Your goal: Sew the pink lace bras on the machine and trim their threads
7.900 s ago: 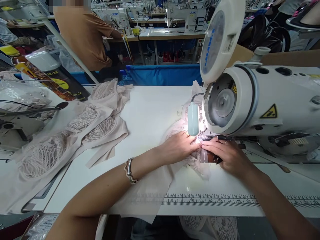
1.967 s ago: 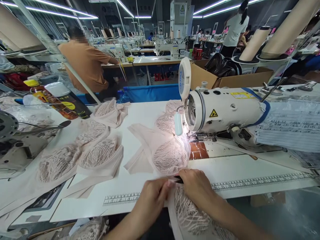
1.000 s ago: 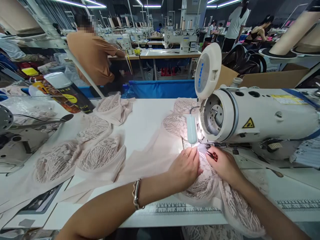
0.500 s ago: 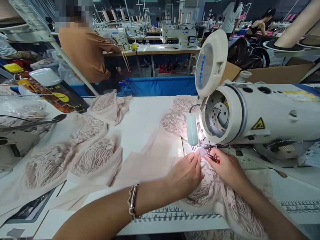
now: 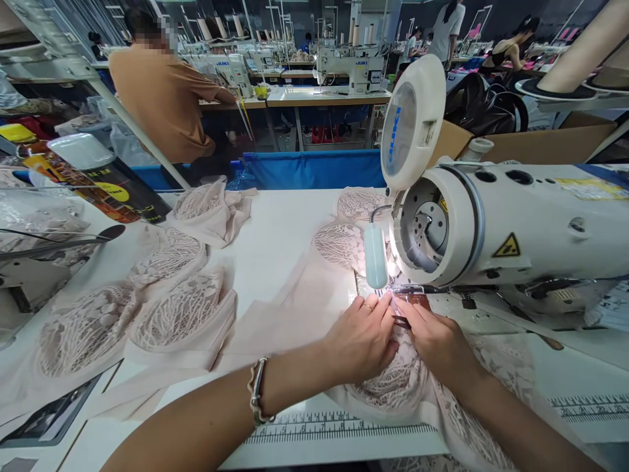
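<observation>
Pinching the front edge of the lace bra cup (image 5: 393, 383) with left hand (image 5: 361, 337) and right hand (image 5: 432, 341) alike, fingertips meeting just short of the presser foot (image 5: 405, 289), cup's length trailing back beneath both palms over the table (image 5: 304, 452) edge.

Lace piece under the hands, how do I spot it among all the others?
Find the big white sewing machine on the table's right. Under its round end, beside the glowing lamp, the left hand and right hand rest on one pink lace piece. Other lace pieces lie untouched; only this one has hands on it.
</observation>
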`<state>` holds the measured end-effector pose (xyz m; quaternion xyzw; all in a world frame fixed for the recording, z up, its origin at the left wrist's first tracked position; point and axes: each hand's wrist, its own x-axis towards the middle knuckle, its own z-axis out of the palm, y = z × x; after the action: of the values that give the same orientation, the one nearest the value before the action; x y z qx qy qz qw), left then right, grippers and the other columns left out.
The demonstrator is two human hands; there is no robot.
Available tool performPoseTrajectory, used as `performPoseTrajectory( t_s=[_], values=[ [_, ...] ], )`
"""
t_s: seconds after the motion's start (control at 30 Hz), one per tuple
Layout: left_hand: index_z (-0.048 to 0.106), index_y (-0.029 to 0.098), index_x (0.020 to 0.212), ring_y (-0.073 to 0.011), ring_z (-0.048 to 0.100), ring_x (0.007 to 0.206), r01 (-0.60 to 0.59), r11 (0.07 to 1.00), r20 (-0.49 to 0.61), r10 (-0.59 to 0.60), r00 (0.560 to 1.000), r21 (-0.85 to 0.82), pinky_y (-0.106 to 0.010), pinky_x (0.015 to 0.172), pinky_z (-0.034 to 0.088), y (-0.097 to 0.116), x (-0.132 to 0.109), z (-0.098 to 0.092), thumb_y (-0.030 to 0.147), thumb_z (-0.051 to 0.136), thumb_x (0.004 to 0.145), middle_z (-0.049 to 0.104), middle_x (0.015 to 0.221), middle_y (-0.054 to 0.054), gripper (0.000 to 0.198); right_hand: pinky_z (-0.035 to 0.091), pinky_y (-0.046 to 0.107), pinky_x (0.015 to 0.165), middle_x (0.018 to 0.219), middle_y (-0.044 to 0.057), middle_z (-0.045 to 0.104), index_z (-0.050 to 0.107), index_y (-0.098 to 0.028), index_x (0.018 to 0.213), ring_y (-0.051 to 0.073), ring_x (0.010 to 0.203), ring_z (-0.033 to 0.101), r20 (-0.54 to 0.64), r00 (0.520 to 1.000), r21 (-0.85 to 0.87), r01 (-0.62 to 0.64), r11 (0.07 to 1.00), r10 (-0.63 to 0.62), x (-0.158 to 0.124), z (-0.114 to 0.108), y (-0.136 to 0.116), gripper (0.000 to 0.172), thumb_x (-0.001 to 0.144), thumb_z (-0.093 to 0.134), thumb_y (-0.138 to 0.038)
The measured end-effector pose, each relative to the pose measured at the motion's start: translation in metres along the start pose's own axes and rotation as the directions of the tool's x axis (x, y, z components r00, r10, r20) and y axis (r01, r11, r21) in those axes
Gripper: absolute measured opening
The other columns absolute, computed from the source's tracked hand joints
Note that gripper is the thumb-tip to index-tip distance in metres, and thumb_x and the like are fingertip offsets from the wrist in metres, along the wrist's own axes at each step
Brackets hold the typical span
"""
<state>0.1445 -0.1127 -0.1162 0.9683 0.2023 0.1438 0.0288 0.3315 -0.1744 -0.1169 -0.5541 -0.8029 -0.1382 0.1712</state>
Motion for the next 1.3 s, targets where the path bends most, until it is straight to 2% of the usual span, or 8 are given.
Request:
performPoseTrajectory(
  t_s=[0.1,0.23,0.5,0.83,1.0,1.13,1.2,1.3],
  values=[
    [0.044,0.001,0.139,-0.0315,0.055,0.117,0.022,0.999,0.026,-0.021,0.999,-0.025,-0.043,0.094,0.042,-0.001,0.000,-0.001,0.039,0.041,0.100,0.052,0.144,-0.023,0.056,0.056,0.028,0.063,0.086,0.008,0.073,0.063,-0.009,0.127,0.018,0.067,0.069,0.000,1.000,-0.001,-0.008,1.000,0.008,-0.002,0.001,0.001,0.047,0.090,0.035,0.001],
    [0.045,0.000,0.140,-0.0317,0.054,0.116,0.017,1.000,0.022,-0.016,1.000,-0.021,-0.044,0.097,0.040,-0.002,0.000,-0.001,0.039,0.039,0.100,0.052,0.145,-0.022,0.056,0.055,0.029,0.062,0.089,0.008,0.073,0.063,-0.010,0.129,0.018,0.067,0.068,0.015,1.000,-0.017,-0.010,1.000,0.011,-0.003,0.001,0.001,0.042,0.094,0.040,-0.006],
    [0.047,-0.002,0.140,-0.0329,0.053,0.118,0.011,0.999,-0.021,-0.010,1.000,0.039,-0.044,0.102,0.036,-0.002,0.000,-0.003,0.041,0.041,0.100,0.053,0.143,-0.022,0.059,0.051,0.028,0.053,0.078,0.005,0.070,0.067,-0.008,0.122,0.016,0.056,0.064,0.032,0.999,-0.073,-0.038,0.997,0.041,0.000,0.003,-0.001,0.049,0.085,0.035,0.002],
    [0.043,-0.002,0.144,-0.0331,0.051,0.127,0.002,0.996,0.017,-0.003,1.000,0.088,-0.050,0.108,0.031,-0.004,-0.001,-0.003,0.044,0.035,0.102,0.053,0.144,-0.023,0.063,0.051,0.028,0.055,0.078,0.006,0.070,0.067,-0.008,0.122,0.016,0.052,0.061,0.034,0.998,-0.072,-0.051,0.996,0.053,0.003,0.003,0.000,0.050,0.084,0.036,0.001],
    [0.044,-0.001,0.143,-0.0332,0.050,0.130,-0.014,0.992,0.006,0.013,1.000,0.126,-0.049,0.108,0.031,-0.007,-0.001,-0.003,0.044,0.033,0.103,0.052,0.145,-0.022,0.061,0.053,0.027,0.059,0.087,0.008,0.075,0.063,-0.010,0.122,0.018,0.063,0.068,0.030,0.998,-0.049,-0.054,0.997,0.056,0.006,0.001,-0.002,0.050,0.083,0.035,0.001],
    [0.048,0.000,0.140,-0.0335,0.049,0.132,-0.029,0.983,-0.020,0.033,0.999,0.179,-0.047,0.108,0.034,-0.010,0.000,-0.002,0.045,0.034,0.104,0.054,0.143,-0.023,0.060,0.048,0.029,0.052,0.074,0.006,0.073,0.063,-0.015,0.109,0.021,0.060,0.068,0.074,0.986,-0.002,-0.150,0.989,0.149,0.009,-0.001,0.000,0.035,0.087,0.039,-0.006],
    [0.055,-0.002,0.132,-0.0330,0.054,0.127,-0.102,0.970,-0.018,0.109,0.994,0.222,-0.046,0.107,0.036,-0.008,0.000,-0.002,0.038,0.036,0.105,0.059,0.136,-0.024,0.052,0.044,0.028,0.046,0.067,0.003,0.070,0.062,-0.018,0.100,0.020,0.052,0.064,0.149,0.960,0.043,-0.245,0.969,0.236,0.010,-0.003,0.005,0.022,0.089,0.044,-0.012],
    [0.057,-0.002,0.129,-0.0324,0.060,0.121,-0.236,0.934,0.008,0.243,0.970,0.269,-0.045,0.105,0.040,0.002,-0.002,-0.004,0.019,0.036,0.103,0.063,0.130,-0.023,0.040,0.047,0.027,0.048,0.078,0.004,0.072,0.061,-0.021,0.096,0.018,0.055,0.065,0.182,0.944,0.125,-0.300,0.946,0.276,0.008,-0.007,0.014,0.013,0.088,0.050,-0.019]
  ],
)
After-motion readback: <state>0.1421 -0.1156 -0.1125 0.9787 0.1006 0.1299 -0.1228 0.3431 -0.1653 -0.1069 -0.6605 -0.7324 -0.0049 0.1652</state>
